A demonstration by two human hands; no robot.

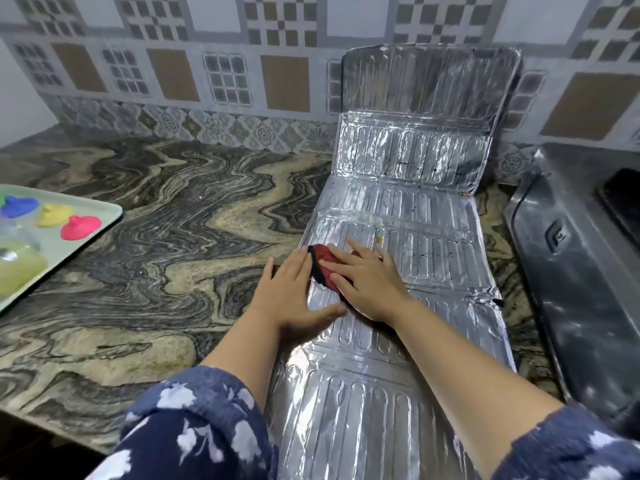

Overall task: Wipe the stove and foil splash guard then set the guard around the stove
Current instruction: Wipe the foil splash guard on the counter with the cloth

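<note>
The silver foil splash guard [408,209] lies unfolded along the marble counter, its far panel propped up against the tiled wall. My right hand [363,282] presses a red cloth [323,263] flat onto the guard's left part with straight fingers. My left hand [294,292] lies flat on the guard's left edge, its fingers touching the cloth and its thumb on the foil. Small yellowish spots mark the foil just beyond the cloth. The dark stove [571,271] sits at the right, beside the guard.
A pale green tray [100,216] at the left edge holds blue, yellow and pink lids and a clear container. The swirled marble counter [173,244] spreads between tray and guard. Its front edge runs at the lower left.
</note>
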